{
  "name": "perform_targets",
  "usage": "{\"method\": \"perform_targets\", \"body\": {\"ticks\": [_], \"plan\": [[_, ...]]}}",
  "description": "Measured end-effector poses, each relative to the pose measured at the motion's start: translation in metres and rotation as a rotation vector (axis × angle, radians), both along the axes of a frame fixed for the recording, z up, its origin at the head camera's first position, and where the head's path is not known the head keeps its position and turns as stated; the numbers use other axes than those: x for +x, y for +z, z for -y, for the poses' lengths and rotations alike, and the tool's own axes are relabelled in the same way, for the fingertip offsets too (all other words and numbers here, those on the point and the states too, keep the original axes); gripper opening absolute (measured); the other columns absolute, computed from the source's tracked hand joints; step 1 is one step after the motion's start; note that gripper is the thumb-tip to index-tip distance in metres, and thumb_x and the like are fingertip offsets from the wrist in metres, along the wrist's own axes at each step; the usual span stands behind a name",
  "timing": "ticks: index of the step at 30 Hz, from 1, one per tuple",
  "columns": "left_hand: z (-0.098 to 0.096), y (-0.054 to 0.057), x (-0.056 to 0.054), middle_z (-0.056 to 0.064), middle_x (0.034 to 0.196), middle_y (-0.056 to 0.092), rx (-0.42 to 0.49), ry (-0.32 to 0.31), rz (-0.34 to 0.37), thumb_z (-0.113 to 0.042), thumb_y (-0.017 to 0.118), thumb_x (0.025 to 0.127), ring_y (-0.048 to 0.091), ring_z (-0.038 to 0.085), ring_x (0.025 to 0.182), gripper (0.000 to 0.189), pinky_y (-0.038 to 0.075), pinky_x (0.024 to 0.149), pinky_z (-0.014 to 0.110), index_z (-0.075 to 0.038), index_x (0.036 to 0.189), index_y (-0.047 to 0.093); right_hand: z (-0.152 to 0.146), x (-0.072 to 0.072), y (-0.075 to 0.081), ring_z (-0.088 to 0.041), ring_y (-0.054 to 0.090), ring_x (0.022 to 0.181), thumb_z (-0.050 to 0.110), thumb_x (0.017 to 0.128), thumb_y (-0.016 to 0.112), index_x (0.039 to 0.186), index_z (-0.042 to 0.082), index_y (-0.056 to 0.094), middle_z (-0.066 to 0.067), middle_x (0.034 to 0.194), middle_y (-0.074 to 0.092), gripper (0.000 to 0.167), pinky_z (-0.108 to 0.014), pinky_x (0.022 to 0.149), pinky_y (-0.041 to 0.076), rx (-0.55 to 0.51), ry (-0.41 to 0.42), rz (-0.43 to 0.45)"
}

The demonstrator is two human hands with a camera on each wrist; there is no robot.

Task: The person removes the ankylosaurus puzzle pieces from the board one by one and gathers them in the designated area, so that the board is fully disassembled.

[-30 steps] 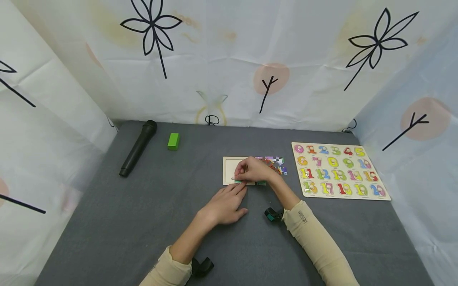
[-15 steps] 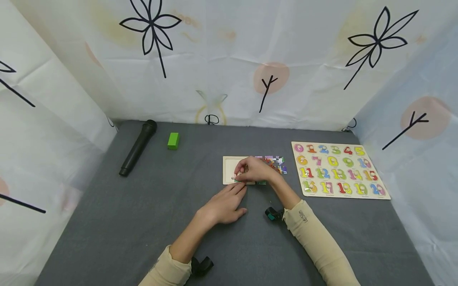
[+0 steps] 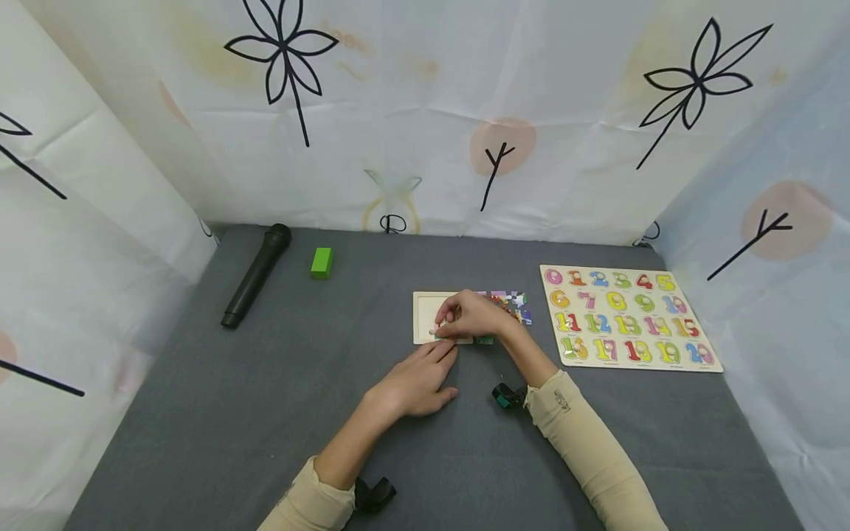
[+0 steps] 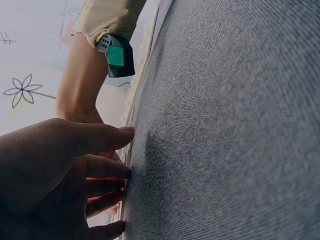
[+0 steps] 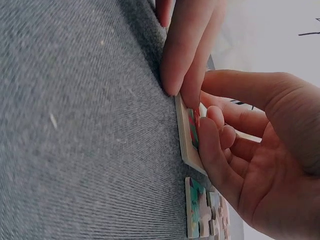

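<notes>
A small pale wooden puzzle tray (image 3: 423,308) lies on the grey table, mostly bare on its left side. Over its front part my right hand (image 3: 474,316) pinches a green and red jigsaw piece (image 5: 193,128) between thumb and fingers, low against the tray; the fingers hide most of the piece. My left hand (image 3: 418,380) lies palm down with fingers stretched out, fingertips at the tray's front edge (image 5: 182,135). Just right of the tray sit several loose jigsaw pieces (image 3: 520,299), partly behind my right hand and wrist.
At the right lies a number puzzle board (image 3: 631,317) with colourful numerals. A black microphone (image 3: 255,276) and a green block (image 3: 322,262) are at the back left. Patterned white cloth (image 3: 412,110) encloses the back and sides.
</notes>
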State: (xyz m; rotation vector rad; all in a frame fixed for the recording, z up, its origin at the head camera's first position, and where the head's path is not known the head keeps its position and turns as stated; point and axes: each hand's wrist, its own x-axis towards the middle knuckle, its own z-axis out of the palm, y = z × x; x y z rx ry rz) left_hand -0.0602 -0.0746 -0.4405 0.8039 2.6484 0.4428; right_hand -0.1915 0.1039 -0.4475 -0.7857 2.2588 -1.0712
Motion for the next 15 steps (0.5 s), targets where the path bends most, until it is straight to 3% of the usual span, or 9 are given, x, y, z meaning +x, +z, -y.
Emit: {"method": "perform_targets", "body": {"ticks": [15], "plan": [[-0.0005, 0.0000, 0.0014, 0.012, 0.179, 0.032, -0.008, -0.003, -0.005, -0.034, 0.068, 0.108, 0.030, 0.029, 0.167, 0.073, 0.032, 0.135, 0.045, 0.000, 0.166, 0.040, -0.0008, -0.0012, 0.0006, -0.006, 0.052, 0.061, 0.010, 0.097, 0.080, 0.102, -0.001, 0.076, -0.001, 0.079, 0.064, 0.013, -0.021, 0.059, 0.044, -0.003, 0.039, 0.005]]}}
